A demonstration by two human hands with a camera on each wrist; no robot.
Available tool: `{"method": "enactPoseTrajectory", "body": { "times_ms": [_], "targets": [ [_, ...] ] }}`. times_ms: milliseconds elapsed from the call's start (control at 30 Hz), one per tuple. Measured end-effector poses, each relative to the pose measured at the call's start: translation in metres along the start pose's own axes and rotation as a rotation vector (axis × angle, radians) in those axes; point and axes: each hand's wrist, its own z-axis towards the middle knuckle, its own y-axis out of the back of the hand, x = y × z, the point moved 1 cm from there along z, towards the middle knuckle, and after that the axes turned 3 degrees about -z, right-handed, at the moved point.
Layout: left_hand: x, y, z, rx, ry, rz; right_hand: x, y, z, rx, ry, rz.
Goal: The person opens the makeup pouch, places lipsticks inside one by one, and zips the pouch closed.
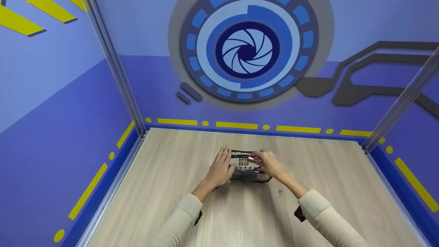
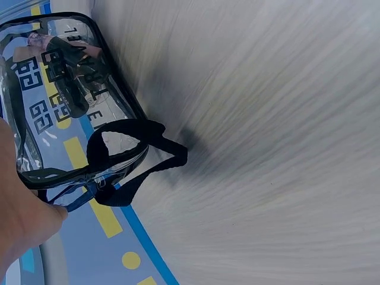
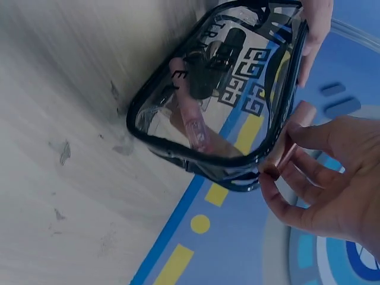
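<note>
A clear pouch [image 1: 252,177] with black trim and black printed lettering stands on the wooden table in front of me. My left hand [image 1: 219,168] holds its left end, the thumb at the zip edge in the left wrist view. A black strap loop [image 2: 176,149] sticks out at that end. Over the top edge, my right hand [image 3: 332,172] pinches a shiny rose-pink cosmetic tube [image 3: 298,122] between thumb and fingers, right at the pouch's rim. Through the clear wall show a pink lip gloss tube [image 3: 189,113] and dark cylindrical containers [image 3: 222,68].
The pale wooden table [image 1: 164,192] runs back to a blue printed wall [image 1: 147,85], with another wall [image 1: 51,137] at the left. Metal posts [image 1: 113,61] rise at the back corners. Small dark scuffs [image 3: 65,152] mark the tabletop near the pouch.
</note>
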Motion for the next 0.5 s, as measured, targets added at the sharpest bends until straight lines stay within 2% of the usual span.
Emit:
{"method": "enactPoseTrajectory", "body": {
  "times_ms": [133, 300, 500],
  "targets": [
    [0.0, 0.0, -0.001, -0.014, -0.013, -0.005, 0.006, -0.009, 0.006, 0.113, -0.056, -0.021],
    [-0.001, 0.002, -0.002, -0.011, -0.014, 0.017, 0.01, -0.02, 0.01, 0.23, -0.13, 0.004],
    [0.002, 0.0, 0.0, -0.009, -0.017, 0.055, 0.009, -0.028, 0.012, 0.315, -0.204, 0.053]
  ]
}}
